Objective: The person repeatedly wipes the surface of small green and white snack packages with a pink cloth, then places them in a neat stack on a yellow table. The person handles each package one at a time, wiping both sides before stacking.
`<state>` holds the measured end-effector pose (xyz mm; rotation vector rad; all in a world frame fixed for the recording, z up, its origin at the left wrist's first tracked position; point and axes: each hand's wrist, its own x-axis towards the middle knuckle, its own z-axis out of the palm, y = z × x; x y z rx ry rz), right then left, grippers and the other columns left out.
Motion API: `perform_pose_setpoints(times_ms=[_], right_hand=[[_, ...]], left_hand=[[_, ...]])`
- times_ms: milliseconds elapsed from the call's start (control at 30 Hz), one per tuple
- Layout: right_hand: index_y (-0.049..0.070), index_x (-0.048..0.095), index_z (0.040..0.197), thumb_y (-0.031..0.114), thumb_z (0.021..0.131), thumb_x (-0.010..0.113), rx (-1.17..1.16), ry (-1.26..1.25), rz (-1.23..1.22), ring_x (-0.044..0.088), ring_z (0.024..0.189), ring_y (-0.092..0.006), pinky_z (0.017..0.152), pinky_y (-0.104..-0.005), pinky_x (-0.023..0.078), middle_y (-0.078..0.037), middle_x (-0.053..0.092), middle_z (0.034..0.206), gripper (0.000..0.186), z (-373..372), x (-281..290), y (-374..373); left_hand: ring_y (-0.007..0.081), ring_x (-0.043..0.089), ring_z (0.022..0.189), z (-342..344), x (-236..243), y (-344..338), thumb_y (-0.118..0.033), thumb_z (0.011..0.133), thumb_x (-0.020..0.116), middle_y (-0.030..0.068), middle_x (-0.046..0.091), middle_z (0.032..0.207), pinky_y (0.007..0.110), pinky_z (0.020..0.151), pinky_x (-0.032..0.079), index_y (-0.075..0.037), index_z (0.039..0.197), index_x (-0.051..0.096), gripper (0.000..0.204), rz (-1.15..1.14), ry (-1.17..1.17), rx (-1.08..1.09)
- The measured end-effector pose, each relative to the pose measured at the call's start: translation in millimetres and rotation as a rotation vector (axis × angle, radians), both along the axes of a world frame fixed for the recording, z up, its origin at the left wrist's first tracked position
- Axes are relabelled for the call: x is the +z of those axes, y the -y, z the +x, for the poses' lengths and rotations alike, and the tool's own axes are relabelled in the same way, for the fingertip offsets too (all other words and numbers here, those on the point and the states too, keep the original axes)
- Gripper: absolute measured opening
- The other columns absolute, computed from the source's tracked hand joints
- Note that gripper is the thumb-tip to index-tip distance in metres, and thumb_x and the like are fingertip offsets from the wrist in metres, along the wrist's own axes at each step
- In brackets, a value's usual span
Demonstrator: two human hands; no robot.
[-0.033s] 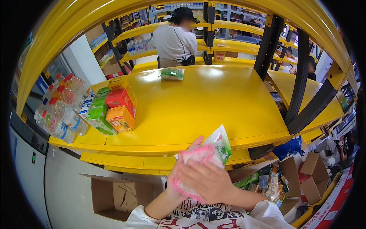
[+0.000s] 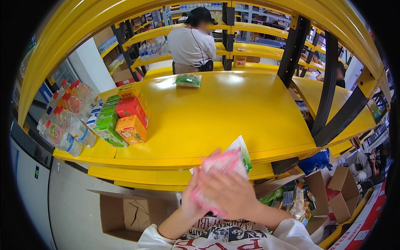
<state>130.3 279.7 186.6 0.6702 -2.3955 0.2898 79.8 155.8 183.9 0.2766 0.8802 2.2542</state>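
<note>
Near the shelf's front edge, my left hand (image 2: pixel 192 198) is closed around a pink-edged white cloth (image 2: pixel 225 160) and a green-and-white packet (image 2: pixel 243 152) behind it. My right hand (image 2: pixel 229 193) presses over the cloth with fingers held together, covering much of it. Most of the packet is hidden by the cloth; its upper corner sticks out.
The yellow shelf (image 2: pixel 225 112) holds bottles (image 2: pixel 66 121) and drink cartons (image 2: pixel 116 121) at left, a green packet (image 2: pixel 187 81) at back. Below are cardboard boxes (image 2: pixel 116 221), one full of packages (image 2: pixel 296 200). A person (image 2: pixel 189 50) stands beyond; black uprights (image 2: pixel 329 83) frame the right.
The cloth has shifted slightly upward and right in my hands and covers more of the packet's green part. My right hand's fingers have moved slightly up.
</note>
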Motion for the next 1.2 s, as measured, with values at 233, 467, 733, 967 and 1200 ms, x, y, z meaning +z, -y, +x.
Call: perform_pose_setpoints(times_ms=[233, 467, 733, 967, 1200], right_hand=[[-0.003, 0.038, 0.127, 0.019, 0.09, 0.043, 0.183, 0.505, -1.606, 0.039, 0.12, -0.0214, 0.101, -0.0316, 0.026, -0.012, 0.041, 0.131, 0.043, -9.8, -15.3, -33.8], [0.0, 0.048, 0.119, 0.009, 0.072, 0.068, -0.029, 0.404, -1.369, 0.051, 0.101, -0.0214, 0.083, -0.0305, 0.042, -0.009, 0.056, 0.104, 0.051, 1.0, -6.7, -18.3], [0.018, 0.061, 0.106, 0.018, 0.078, 0.054, 0.158, -0.216, -0.164, 0.053, 0.102, -0.0145, 0.09, -0.0295, 0.037, 0.002, 0.06, 0.107, 0.028, 6.1, -13.4, 19.4], [0.009, 0.056, 0.113, 0.018, 0.079, 0.048, 0.045, 0.026, -0.141, 0.044, 0.116, -0.0182, 0.1, -0.0345, 0.028, -0.004, 0.051, 0.123, 0.036, -3.8, 14.8, 17.6], [0.006, 0.051, 0.119, 0.02, 0.075, 0.048, 0.254, 0.078, -0.163, 0.042, 0.119, -0.0216, 0.101, -0.0374, 0.027, -0.006, 0.047, 0.127, 0.046, -6.6, -0.5, 2.4]], left_hand=[[0.0316, 0.028, 0.127, -2.3, 1.5, 3.3, -0.051, 0.091, 0.022, 0.012, 0.026, 0.14, 0.047, 0.103, 0.024, -0.011, 0.137, 0.021, 0.061, 0.189, 0.037, -0.005], [0.0254, 0.024, 0.129, -12.2, -4.6, -3.9, -0.044, 0.093, 0.026, 0.0129, 0.025, 0.14, 0.038, 0.105, 0.02, -0.003, 0.135, 0.023, 0.058, -0.161, -0.406, 0.279], [0.0247, 0.014, 0.132, -19.5, 15.9, -17.1, -0.053, 0.084, 0.04, 0.0113, 0.015, 0.143, 0.053, 0.103, 0.019, -0.011, 0.137, 0.019, 0.071, 0.385, 0.046, -0.05], [0.0284, 0.019, 0.131, -30.0, -13.6, -13.5, -0.037, 0.09, 0.036, 0.0113, 0.022, 0.141, 0.059, 0.101, 0.019, -0.018, 0.136, 0.026, 0.051, 0.563, 0.257, -0.174], [0.0303, 0.019, 0.131, -36.4, 2.4, -14.3, -0.029, 0.088, 0.038, 0.013, 0.018, 0.142, 0.053, 0.104, 0.018, -0.015, 0.138, 0.02, 0.054, 0.66, 0.288, -0.035]])
